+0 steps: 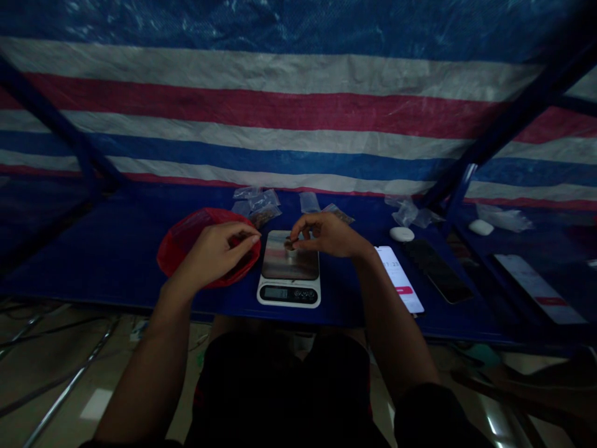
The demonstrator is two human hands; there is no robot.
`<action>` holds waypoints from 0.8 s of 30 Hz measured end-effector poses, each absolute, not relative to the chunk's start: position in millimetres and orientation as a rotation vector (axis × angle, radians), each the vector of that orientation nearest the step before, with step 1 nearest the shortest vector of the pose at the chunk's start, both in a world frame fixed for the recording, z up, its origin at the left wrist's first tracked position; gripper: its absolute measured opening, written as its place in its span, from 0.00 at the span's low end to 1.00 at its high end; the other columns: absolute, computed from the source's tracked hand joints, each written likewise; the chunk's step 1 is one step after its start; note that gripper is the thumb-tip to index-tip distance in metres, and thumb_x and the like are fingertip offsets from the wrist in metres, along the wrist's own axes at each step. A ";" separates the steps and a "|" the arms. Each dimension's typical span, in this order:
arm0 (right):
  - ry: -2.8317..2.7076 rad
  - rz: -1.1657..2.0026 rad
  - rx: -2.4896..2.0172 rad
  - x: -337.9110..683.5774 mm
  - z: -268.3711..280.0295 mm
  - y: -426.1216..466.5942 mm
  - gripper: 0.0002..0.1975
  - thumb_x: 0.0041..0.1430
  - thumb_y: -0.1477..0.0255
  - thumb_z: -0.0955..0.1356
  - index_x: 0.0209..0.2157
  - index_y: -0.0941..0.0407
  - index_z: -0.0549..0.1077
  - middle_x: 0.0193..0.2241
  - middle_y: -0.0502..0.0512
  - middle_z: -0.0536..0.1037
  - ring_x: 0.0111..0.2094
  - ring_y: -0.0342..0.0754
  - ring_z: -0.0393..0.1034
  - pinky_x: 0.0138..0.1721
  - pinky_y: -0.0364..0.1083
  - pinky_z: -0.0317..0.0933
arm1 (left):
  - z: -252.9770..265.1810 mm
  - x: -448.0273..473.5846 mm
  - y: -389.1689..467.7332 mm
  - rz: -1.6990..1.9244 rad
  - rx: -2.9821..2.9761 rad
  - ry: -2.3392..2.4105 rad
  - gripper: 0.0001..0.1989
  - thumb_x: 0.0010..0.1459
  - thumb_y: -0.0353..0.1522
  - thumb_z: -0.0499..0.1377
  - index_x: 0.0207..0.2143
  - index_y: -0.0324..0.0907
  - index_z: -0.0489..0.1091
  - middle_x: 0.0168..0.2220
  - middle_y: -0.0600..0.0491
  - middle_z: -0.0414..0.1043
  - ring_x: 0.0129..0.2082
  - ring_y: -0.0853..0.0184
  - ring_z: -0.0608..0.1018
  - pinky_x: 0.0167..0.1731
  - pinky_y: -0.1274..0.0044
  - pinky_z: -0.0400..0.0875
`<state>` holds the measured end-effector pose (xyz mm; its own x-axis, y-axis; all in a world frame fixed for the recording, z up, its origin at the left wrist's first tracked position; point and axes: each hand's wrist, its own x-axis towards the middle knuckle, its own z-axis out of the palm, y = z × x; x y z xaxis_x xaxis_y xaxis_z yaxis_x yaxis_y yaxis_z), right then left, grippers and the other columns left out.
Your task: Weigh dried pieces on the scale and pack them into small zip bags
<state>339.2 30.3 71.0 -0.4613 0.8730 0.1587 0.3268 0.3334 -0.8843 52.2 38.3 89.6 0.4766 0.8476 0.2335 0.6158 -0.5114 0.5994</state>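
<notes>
A white kitchen scale (289, 274) with a steel plate and a lit display, its digits too dim to read surely, stands in front of me. On its plate sits a small light-coloured cup (291, 252). My right hand (324, 233) is over the plate, thumb and fingers closed on a small brown piece (290, 242) at the cup's top. Left of the scale, my left hand (219, 252) hovers over a red mesh-like basket (175, 249). Its thumb and forefinger are pinched together; anything between them is too small to make out.
Clear plastic bags (265, 200), one with brown contents, lie behind the scale. Another bag (342, 214) lies behind my right hand. At right are a lit phone (401, 283), a dark phone (438, 270) and a white case (402, 234). Blue frame bars (485, 134) slant up beside a striped sheet.
</notes>
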 end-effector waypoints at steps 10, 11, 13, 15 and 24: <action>-1.961 0.774 -1.094 334.5 64.7 36.5 0.08 0.67 0.71 0.70 0.42 0.56 0.83 0.43 0.57 0.83 0.43 0.49 0.76 0.45 0.48 0.67 | 52.3 -5.2 54.7 0.190 2.441 1.454 0.17 0.60 0.39 0.60 0.47 0.46 0.83 0.52 0.45 0.83 0.50 0.53 0.83 0.51 0.68 0.75; -1.988 0.760 -1.083 333.7 63.5 36.7 0.08 0.67 0.71 0.70 0.41 0.56 0.83 0.43 0.57 0.83 0.44 0.49 0.76 0.47 0.49 0.67 | 50.0 -5.4 56.2 0.171 2.440 1.448 0.17 0.60 0.39 0.60 0.47 0.47 0.83 0.52 0.46 0.84 0.50 0.53 0.83 0.51 0.68 0.75; -2.034 0.781 -1.050 332.8 61.8 36.5 0.10 0.69 0.72 0.68 0.39 0.56 0.84 0.43 0.58 0.81 0.44 0.49 0.76 0.49 0.50 0.67 | 48.4 -3.7 58.2 0.165 2.429 1.426 0.16 0.60 0.39 0.59 0.46 0.48 0.83 0.50 0.47 0.85 0.48 0.54 0.84 0.49 0.69 0.75; -2.050 0.825 -1.024 332.8 61.2 35.8 0.11 0.70 0.71 0.68 0.37 0.56 0.84 0.42 0.57 0.80 0.43 0.49 0.76 0.49 0.50 0.68 | 49.5 -1.4 59.5 0.177 2.424 1.417 0.15 0.61 0.39 0.59 0.43 0.48 0.84 0.48 0.47 0.85 0.46 0.53 0.85 0.48 0.68 0.75; -1.952 0.730 -1.057 332.3 61.2 38.6 0.13 0.71 0.65 0.68 0.37 0.56 0.80 0.40 0.56 0.81 0.43 0.50 0.75 0.47 0.49 0.65 | 77.2 15.4 54.1 0.379 2.453 1.294 0.15 0.62 0.43 0.60 0.40 0.49 0.86 0.45 0.50 0.87 0.45 0.54 0.86 0.50 0.69 0.77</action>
